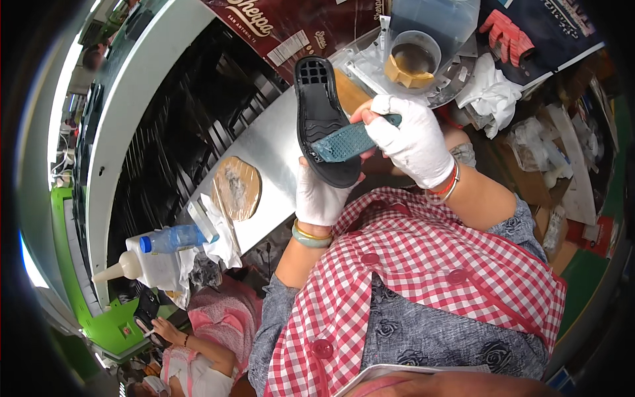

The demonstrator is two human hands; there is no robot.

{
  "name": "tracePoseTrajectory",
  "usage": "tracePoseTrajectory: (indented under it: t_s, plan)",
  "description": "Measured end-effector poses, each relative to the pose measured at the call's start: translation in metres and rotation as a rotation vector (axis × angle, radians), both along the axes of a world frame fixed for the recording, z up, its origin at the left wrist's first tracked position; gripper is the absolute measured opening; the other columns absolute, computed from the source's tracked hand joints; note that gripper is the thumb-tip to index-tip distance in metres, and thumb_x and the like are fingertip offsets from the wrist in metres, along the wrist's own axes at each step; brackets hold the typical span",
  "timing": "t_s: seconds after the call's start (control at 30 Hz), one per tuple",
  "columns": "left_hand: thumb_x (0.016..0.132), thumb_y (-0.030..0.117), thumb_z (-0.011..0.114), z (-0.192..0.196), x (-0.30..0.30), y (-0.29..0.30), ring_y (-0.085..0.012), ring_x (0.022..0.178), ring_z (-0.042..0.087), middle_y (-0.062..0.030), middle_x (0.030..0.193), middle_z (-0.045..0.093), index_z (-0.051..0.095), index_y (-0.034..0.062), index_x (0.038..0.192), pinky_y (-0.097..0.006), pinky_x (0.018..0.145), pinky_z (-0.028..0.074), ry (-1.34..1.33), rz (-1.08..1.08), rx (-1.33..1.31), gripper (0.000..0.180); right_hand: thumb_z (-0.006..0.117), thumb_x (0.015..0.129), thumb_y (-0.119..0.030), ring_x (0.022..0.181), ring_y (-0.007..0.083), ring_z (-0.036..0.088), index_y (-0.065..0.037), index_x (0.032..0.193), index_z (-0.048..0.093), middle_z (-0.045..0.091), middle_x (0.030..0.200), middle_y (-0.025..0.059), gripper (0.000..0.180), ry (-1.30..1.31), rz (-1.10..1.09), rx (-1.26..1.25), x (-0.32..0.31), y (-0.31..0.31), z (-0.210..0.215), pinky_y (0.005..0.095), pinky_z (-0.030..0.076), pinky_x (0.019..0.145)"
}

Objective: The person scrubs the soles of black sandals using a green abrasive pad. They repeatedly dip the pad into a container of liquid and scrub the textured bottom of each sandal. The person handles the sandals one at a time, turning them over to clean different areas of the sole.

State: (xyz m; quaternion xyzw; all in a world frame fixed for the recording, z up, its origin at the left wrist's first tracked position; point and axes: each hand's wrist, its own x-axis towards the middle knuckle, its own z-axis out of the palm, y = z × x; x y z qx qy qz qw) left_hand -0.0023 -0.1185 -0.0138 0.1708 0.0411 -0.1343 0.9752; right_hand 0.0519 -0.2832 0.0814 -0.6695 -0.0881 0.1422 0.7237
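My left hand (320,196), in a white glove with bare fingertips, grips a black shoe sole (319,106) from below at its wide end. The sole's inner face is turned up, and a grid of square hollows shows at its far end. In my right hand (415,142), gloved the same way, a flat teal strip with a mesh-like surface (345,143) is pinched between thumb and fingers. That strip lies slantwise over the wide part of the sole. Whether it touches the sole all along, I cannot tell.
A clear cup of brownish liquid (415,58) stands behind my right hand, near crumpled white tissue (491,92) and a red glove (506,38). On the metal bench (268,159) lies a tan pad (237,188). A blue-capped bottle (173,239) and another person (211,337) are at left.
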Motion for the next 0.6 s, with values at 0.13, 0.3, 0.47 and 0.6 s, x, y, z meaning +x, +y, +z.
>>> tracePoseTrajectory:
  t_s: [0.13,0.3,0.47,0.6]
  plan:
    - [0.085,0.056,0.049,-0.008,-0.001,0.007,-0.0279,0.106,0.054,-0.0129,0.125,0.051,0.042,0.0084,0.130,-0.041,0.077,0.051,0.037,0.002,0.042,0.066,0.053,0.091,-0.013,0.058,0.0071,0.058,0.000,0.091,0.064,0.062,0.075,0.0037,0.018,0.028,0.027,0.017,-0.006,0.002,-0.008,0.0181,0.047,0.051]
    - [0.088,0.062,0.037,-0.017,-0.008,0.021,-0.0235,0.100,0.056,-0.0085,0.122,0.054,0.047,0.0123,0.126,-0.038,0.074,0.048,0.123,-0.014,0.138,0.064,0.053,0.092,-0.015,0.069,0.0069,0.057,0.001,0.093,0.063,0.060,0.083,0.0031,0.019,0.006,0.179,0.011,-0.008,0.007,-0.016,0.0209,0.052,0.056]
    - [0.091,0.061,0.026,-0.013,-0.015,0.034,-0.0231,0.098,0.056,-0.0074,0.116,0.057,0.049,0.0139,0.123,-0.035,0.070,0.046,0.257,0.031,0.253,0.062,0.054,0.092,-0.020,0.063,0.0067,0.056,0.000,0.096,0.062,0.059,0.082,0.0027,0.022,0.007,0.374,-0.064,-0.001,0.020,-0.024,0.0191,0.049,0.054]
    - [0.092,0.058,0.025,-0.028,-0.020,0.062,-0.0264,0.070,0.063,-0.0131,0.096,0.064,0.052,0.0092,0.118,-0.030,0.048,0.045,0.144,-0.077,0.213,0.061,0.054,0.092,-0.024,0.057,0.0060,0.055,-0.003,0.098,0.062,0.060,0.081,0.0016,0.023,0.099,0.569,-0.077,0.012,0.044,-0.026,0.0167,0.041,0.050]
